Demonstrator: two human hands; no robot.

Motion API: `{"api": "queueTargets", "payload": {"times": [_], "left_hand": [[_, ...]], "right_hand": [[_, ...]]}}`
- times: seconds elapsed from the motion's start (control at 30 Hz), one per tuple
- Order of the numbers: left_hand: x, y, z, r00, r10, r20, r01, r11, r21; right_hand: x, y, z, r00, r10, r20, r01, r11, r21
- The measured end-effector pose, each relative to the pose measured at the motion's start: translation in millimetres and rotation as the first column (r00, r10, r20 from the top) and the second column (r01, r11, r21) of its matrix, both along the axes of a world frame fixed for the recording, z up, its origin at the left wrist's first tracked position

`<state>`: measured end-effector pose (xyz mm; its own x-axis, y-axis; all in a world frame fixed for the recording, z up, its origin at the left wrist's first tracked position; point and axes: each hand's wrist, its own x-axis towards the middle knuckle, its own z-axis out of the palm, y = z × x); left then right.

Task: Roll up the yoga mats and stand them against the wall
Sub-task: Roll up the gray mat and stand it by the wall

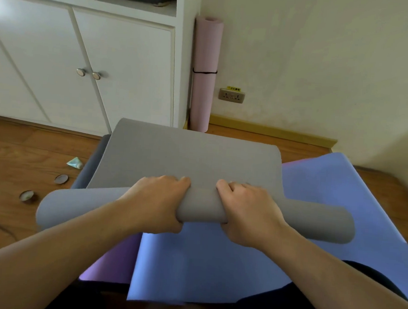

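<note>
Nearest: blue mat (215, 262), flat on the floor beneath your arms. Your left hand (157, 201) and right hand (249, 212), both clasped around the half-rolled grey mat (197, 163). Farthest: pink mat (204, 73), rolled, upright against the wall (312, 53).

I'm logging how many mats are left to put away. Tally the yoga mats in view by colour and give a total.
Grey foam mat, partly rolled under both hands: 1
Blue foam mat, flat on the floor: 1
Purple foam mat, flat under the blue one: 1
Pink rolled mat, upright against the wall: 1
Total: 4 mats
</note>
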<state>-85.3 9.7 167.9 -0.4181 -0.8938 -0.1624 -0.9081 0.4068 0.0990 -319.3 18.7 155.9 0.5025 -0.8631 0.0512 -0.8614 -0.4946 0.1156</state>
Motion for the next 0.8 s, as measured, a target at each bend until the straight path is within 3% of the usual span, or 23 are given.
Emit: {"api": "queueTargets", "payload": {"times": [0.1,0.17,0.33,0.43,0.63,0.8], "left_hand": [[-5.5,2.3,-6.7,0.998,-0.046,0.039,0.052,0.986,-0.157],[-7.0,0.4,-4.2,0.998,-0.032,0.052,0.041,0.983,-0.181],[1.0,-7.7,5.8,1.0,0.009,0.02,-0.008,1.0,-0.028],[3.3,-5.3,2.8,1.0,0.002,-0.015,-0.002,1.0,0.014],[-6.5,0.4,-7.1,0.998,-0.049,0.041,0.058,0.968,-0.244],[-0.2,-7.2,5.3,1.0,0.009,0.026,-0.006,0.996,-0.086]], "right_hand": [[-1.3,0.6,4.8,0.998,-0.04,0.04,0.037,0.998,0.056],[-1.0,0.3,6.1,0.997,-0.045,0.058,0.041,0.998,0.053],[1.7,3.2,-0.4,1.0,-0.005,0.009,0.005,0.998,-0.056],[4.0,1.9,-1.6,1.0,0.002,-0.02,-0.002,1.0,-0.027],[2.2,1.6,3.0,0.999,-0.036,0.034,0.034,0.998,0.043],[0.4,2.2,2.4,1.0,0.002,0.021,-0.001,0.999,-0.048]]}}
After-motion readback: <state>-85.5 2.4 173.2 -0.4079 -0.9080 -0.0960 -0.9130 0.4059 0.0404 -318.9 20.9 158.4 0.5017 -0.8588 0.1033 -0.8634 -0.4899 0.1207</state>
